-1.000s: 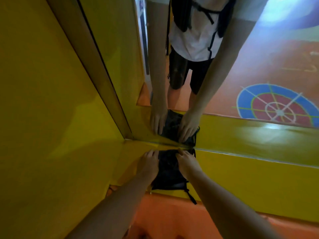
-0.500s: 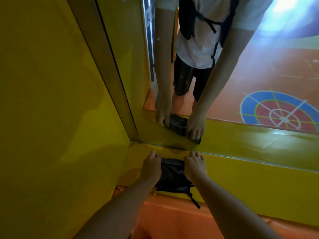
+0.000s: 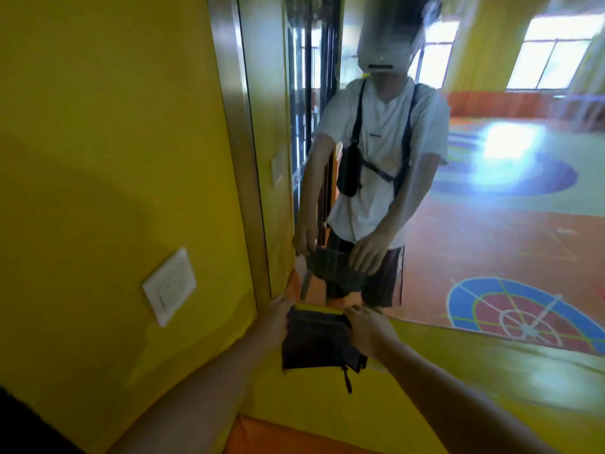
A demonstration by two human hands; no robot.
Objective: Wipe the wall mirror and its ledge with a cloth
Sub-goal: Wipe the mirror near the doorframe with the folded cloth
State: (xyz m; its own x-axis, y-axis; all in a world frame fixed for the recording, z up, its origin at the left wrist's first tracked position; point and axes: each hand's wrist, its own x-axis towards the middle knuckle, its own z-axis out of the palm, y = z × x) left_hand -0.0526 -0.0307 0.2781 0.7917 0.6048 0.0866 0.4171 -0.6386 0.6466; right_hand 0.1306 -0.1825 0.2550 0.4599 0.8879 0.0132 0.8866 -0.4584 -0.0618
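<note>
A dark cloth (image 3: 316, 342) with a dangling strap hangs between my two hands in front of the wall mirror's lower left corner. My left hand (image 3: 276, 314) grips its upper left corner. My right hand (image 3: 368, 326) grips its upper right corner. The wall mirror (image 3: 491, 208) fills the upper right and reflects a person in a white shirt holding the same cloth. The yellow ledge (image 3: 474, 365) runs below the mirror toward the right.
A yellow padded wall (image 3: 114, 158) stands at the left with a white switch plate (image 3: 169, 286) on it. A metal frame strip (image 3: 239, 142) borders the mirror's left side. Orange padding (image 3: 294, 437) lies below the ledge.
Both hands have lifted the cloth off the ledge and now hold it up by its top corners. The view has tilted upward, showing more of the mirror.
</note>
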